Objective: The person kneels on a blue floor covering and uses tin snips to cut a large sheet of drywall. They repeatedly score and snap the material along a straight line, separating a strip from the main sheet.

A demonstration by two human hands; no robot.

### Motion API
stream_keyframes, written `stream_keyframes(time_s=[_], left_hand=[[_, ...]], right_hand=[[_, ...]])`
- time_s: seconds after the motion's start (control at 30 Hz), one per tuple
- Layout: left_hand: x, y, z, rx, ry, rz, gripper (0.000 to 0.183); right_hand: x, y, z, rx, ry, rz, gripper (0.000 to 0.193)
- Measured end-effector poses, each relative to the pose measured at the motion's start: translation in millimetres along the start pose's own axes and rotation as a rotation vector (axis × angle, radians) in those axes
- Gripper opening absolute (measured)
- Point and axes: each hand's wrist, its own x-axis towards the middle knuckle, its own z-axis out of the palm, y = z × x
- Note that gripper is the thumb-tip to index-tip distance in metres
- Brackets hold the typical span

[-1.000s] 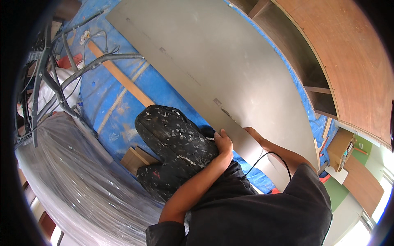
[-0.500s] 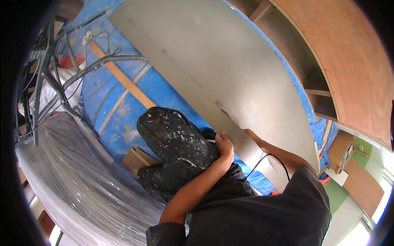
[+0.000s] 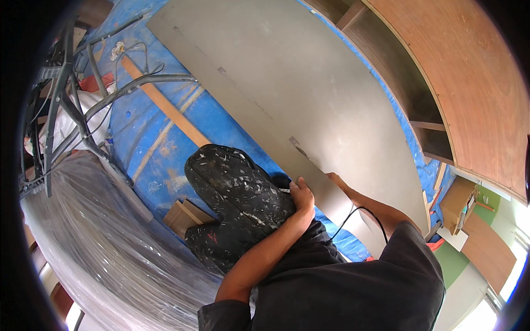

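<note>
Grey board (image 3: 292,71) flat on blue sheet (image 3: 229,124); strip (image 3: 323,190) raised at board's near end, no telling if joined. Left hand (image 3: 302,194) here, fingers curled closed round strip's left edge, thumb up. Right hand (image 3: 338,182) on strip's far side, half hidden; no telling how far fingers close. Cable (image 3: 381,220) looping beside board's near end. Spotted trousers (image 3: 237,187) just left of board; plank (image 3: 165,101) farther left, wrapped bundle (image 3: 110,226) well left. Cabinet (image 3: 469,83) right of board.

The board (image 3: 265,66) is grey, the trousers (image 3: 237,187) white-splotched black, the floor sheeting (image 3: 223,118) blue.
</note>
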Motion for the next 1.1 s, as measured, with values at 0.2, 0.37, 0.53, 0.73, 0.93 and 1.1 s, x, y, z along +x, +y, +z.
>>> stream_keyframes(time_s=[0.2,0.37,0.53,0.73,0.93,1.1], left_hand=[[-0.4,0.2,-0.3,0.014,0.008,0.002,0.033],[-7.3,8.5,-0.5,0.013,-0.004,0.013,0.033],[-9.0,13.6,-2.0,-0.010,-0.053,-0.021,0.031],[-8.5,14.1,-0.3,-0.035,-0.024,-0.032,0.034],[-9.4,14.9,-1.5,-0.013,-0.034,-0.022,0.033],[-8.4,14.7,-0.2,-0.032,-0.008,-0.015,0.029]], right_hand=[[5.3,1.3,1.6,0.001,-0.003,0.007,0.041],[14.7,0.5,5.9,0.010,-0.007,0.011,0.043],[21.7,-5.2,3.4,0.024,-0.014,0.026,0.045],[25.9,-5.5,-1.8,-0.052,0.004,0.040,0.045],[25.4,-9.0,3.9,-0.083,0.035,0.051,0.037],[21.8,-13.7,2.9,-0.013,0.028,0.091,0.036]])
